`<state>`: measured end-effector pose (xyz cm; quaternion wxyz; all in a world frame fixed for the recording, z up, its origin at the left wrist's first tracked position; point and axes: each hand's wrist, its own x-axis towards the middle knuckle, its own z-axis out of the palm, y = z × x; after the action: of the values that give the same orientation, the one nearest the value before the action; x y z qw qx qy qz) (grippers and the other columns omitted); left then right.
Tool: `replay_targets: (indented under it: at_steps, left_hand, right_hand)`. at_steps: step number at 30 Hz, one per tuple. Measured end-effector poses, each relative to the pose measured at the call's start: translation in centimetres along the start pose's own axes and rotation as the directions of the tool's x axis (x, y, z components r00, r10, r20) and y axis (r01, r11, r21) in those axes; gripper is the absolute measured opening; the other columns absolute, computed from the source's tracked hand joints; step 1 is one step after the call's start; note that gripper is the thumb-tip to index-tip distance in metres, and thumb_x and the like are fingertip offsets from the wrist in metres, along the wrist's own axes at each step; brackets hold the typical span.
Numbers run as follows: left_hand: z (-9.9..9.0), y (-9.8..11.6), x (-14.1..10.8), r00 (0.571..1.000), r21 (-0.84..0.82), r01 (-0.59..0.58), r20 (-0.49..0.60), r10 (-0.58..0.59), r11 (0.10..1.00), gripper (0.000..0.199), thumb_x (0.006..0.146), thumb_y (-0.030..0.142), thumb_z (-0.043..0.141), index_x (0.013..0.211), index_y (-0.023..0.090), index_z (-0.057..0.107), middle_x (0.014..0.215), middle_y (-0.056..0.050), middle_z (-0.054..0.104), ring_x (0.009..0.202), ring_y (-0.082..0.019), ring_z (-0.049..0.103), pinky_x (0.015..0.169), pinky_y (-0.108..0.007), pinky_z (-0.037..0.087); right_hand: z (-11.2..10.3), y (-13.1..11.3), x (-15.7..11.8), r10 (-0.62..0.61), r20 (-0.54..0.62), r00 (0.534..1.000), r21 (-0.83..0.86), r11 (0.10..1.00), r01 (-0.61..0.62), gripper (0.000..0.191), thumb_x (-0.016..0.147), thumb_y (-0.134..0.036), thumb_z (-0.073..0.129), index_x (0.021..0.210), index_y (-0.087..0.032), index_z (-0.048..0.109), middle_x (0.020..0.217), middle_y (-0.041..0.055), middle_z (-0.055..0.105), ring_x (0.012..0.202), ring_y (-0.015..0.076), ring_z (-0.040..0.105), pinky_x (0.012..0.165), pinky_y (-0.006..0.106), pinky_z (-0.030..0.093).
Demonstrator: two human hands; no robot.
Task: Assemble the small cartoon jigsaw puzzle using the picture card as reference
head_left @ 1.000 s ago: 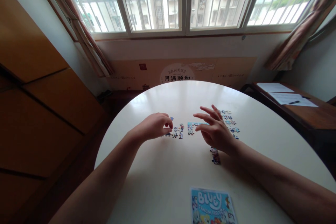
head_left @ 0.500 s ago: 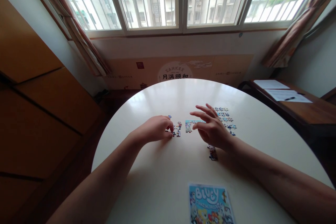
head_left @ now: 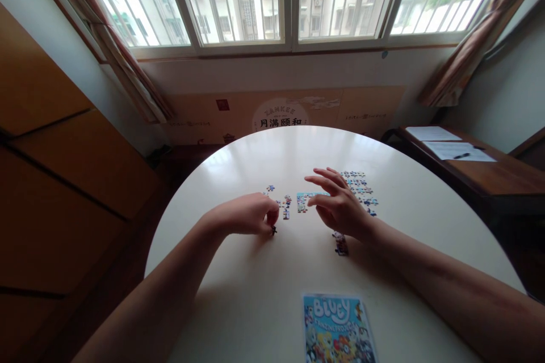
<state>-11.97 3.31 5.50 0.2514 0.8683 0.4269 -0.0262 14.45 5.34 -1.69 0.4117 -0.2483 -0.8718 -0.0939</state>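
Note:
My left hand (head_left: 249, 214) pinches a small dark puzzle piece (head_left: 273, 230) low over the white table, left of centre. Just right of its fingers lie a few joined pieces (head_left: 286, 208), and one blue piece (head_left: 271, 188) lies beyond it. My right hand (head_left: 340, 201) hovers with spread fingers and holds nothing. It partly covers a joined puzzle section (head_left: 302, 202) with a light blue edge. Several rows of loose pieces (head_left: 360, 185) spread beyond and right of this hand. A small joined cluster (head_left: 340, 244) lies below its wrist.
A blue picture card reading BLUEY (head_left: 338, 329) lies near the front of the round white table (head_left: 247, 295). To the right, a brown side table (head_left: 506, 173) bears papers (head_left: 460, 151) and a pen. Windows and curtains stand behind.
My left hand has drawn slightly toward me, with a dark piece now visible at its fingertips, away from the joined pieces. The right hand keeps nearly the same pose. The view has shifted slightly.

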Motion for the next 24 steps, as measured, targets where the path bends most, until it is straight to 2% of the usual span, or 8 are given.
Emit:
replay_targets:
  at_steps: [3, 5, 9, 12, 14, 17, 21, 24]
  left_hand:
    - [-0.4, 0.2, -0.3, 0.998, -0.081, -0.039, 0.053, 0.043, 0.996, 0.007, 0.071, 0.015, 0.067, 0.075, 0.02, 0.07, 0.074, 0.0, 0.067, 0.065, -0.015, 0.058, 0.056, -0.024, 0.039]
    - [-0.6, 0.2, -0.3, 0.995, -0.184, -0.075, 0.046, 0.085, 0.98, 0.014, 0.073, 0.015, 0.068, 0.085, 0.02, 0.071, 0.077, 0.0, 0.068, 0.069, -0.015, 0.06, 0.06, -0.024, 0.043]
    - [-0.6, 0.4, 0.2, 0.986, -0.401, -0.158, -0.107, 0.125, 0.902, 0.031, 0.08, 0.019, 0.067, 0.11, 0.021, 0.073, 0.083, -0.002, 0.071, 0.075, -0.015, 0.064, 0.068, -0.026, 0.049]
    - [0.0, 0.5, 0.9, 0.97, -0.559, -0.184, -0.235, 0.059, 0.809, 0.025, 0.08, 0.023, 0.07, 0.104, 0.018, 0.075, 0.083, -0.005, 0.074, 0.077, -0.016, 0.066, 0.07, -0.028, 0.051]
    - [0.4, 0.7, 1.3, 0.964, -0.661, -0.157, -0.264, -0.032, 0.733, 0.023, 0.077, 0.025, 0.073, 0.099, 0.016, 0.073, 0.08, -0.005, 0.074, 0.071, -0.015, 0.066, 0.063, -0.026, 0.051]
    - [0.8, 1.2, 1.7, 0.942, -0.75, -0.134, -0.298, -0.151, 0.647, 0.022, 0.075, 0.028, 0.077, 0.09, 0.016, 0.066, 0.075, -0.003, 0.073, 0.053, -0.009, 0.057, 0.047, -0.02, 0.041]
    - [1.3, 1.9, 2.2, 0.932, -0.835, -0.154, -0.3, -0.202, 0.529, 0.026, 0.078, 0.033, 0.074, 0.088, 0.017, 0.056, 0.082, -0.006, 0.076, 0.043, -0.006, 0.052, 0.038, -0.018, 0.032]
    - [1.8, 2.5, 2.5, 0.948, -0.874, -0.128, -0.247, -0.202, 0.469, 0.028, 0.08, 0.035, 0.072, 0.09, 0.018, 0.052, 0.087, -0.008, 0.076, 0.046, -0.008, 0.058, 0.037, -0.017, 0.03]
  right_hand:
    - [0.0, 0.0, 0.0, 0.007, -0.049, 0.999, 0.009, 1.0, -0.006, 0.022, 0.084, -0.006, 0.059, 0.085, -0.026, 0.069, 0.139, 0.0035, 0.058, 0.138, 0.0286, 0.046, 0.114, 0.055, 0.041]
    - [-0.1, 0.0, 0.0, 0.008, -0.075, 0.997, 0.01, 1.0, -0.007, 0.021, 0.085, -0.007, 0.059, 0.085, -0.026, 0.069, 0.139, 0.0028, 0.058, 0.137, 0.0283, 0.047, 0.113, 0.054, 0.042]
    - [-1.2, 0.0, 0.5, -0.001, -0.11, 0.994, 0.006, 1.0, 0.002, 0.021, 0.086, -0.008, 0.059, 0.085, -0.026, 0.07, 0.133, 0.0032, 0.063, 0.134, 0.0284, 0.05, 0.111, 0.053, 0.045]
    - [-3.0, -0.3, 1.8, 0.007, -0.131, 0.991, 0.018, 1.0, -0.004, 0.022, 0.085, -0.008, 0.06, 0.085, -0.027, 0.071, 0.124, 0.0032, 0.068, 0.128, 0.0283, 0.055, 0.107, 0.051, 0.048]
    - [-4.3, -0.7, 2.9, 0.071, -0.149, 0.986, 0.058, 0.996, -0.063, 0.025, 0.084, -0.007, 0.059, 0.088, -0.027, 0.072, 0.117, 0.0036, 0.071, 0.122, 0.0278, 0.059, 0.102, 0.049, 0.052]
    - [-5.5, -1.7, 4.1, 0.206, -0.133, 0.969, 0.168, 0.969, -0.183, 0.028, 0.085, -0.006, 0.056, 0.092, -0.027, 0.073, 0.107, 0.0045, 0.074, 0.11, 0.0253, 0.065, 0.093, 0.046, 0.056]
    - [-5.4, -3.1, 3.8, 0.291, -0.027, 0.956, 0.288, 0.918, -0.272, 0.026, 0.085, -0.007, 0.059, 0.096, -0.026, 0.073, 0.099, 0.004, 0.075, 0.095, 0.0219, 0.069, 0.085, 0.042, 0.058]
    - [-4.5, -3.6, 2.7, 0.312, -0.04, 0.949, 0.301, 0.91, -0.286, 0.021, 0.087, -0.01, 0.062, 0.096, -0.025, 0.073, 0.092, 0.0036, 0.076, 0.088, 0.0214, 0.069, 0.081, 0.041, 0.057]
